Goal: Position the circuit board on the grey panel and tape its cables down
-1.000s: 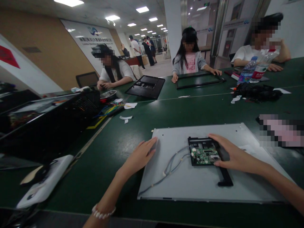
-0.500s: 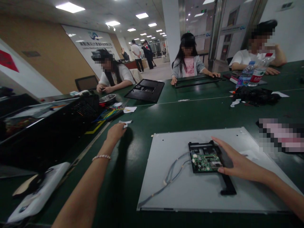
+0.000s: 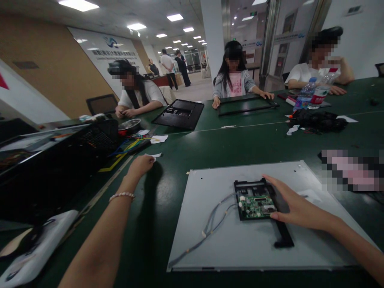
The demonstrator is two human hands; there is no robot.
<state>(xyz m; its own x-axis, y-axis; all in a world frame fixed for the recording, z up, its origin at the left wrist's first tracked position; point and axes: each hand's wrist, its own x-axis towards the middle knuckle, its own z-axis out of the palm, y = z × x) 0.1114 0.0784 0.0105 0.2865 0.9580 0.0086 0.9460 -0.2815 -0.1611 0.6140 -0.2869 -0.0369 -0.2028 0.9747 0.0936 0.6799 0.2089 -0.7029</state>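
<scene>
"Whose grip is on the electronics?"

"The right hand [image 3: 289, 206], spread wide, holds a black plastic bracket [image 3: 283, 235] bearing a green circuit board [image 3: 255, 206], atop a flat display panel [image 3: 234, 249]."

"And the left hand [image 3: 144, 165] (the one wearing a beaded bracelet [image 3: 122, 195])?"

"Fingers drawn together at a white strip [image 3: 156, 155] on the green table [image 3: 186, 149], beyond the panel's left edge; whether they pinch it, I cannot tell."

dark green smooth bench [image 3: 192, 146] here, big flat grey rectangular metal panel [image 3: 234, 250] up front, thin white papery strip [image 3: 156, 155] off its left, boxy black case [image 3: 54, 180] far left
</scene>
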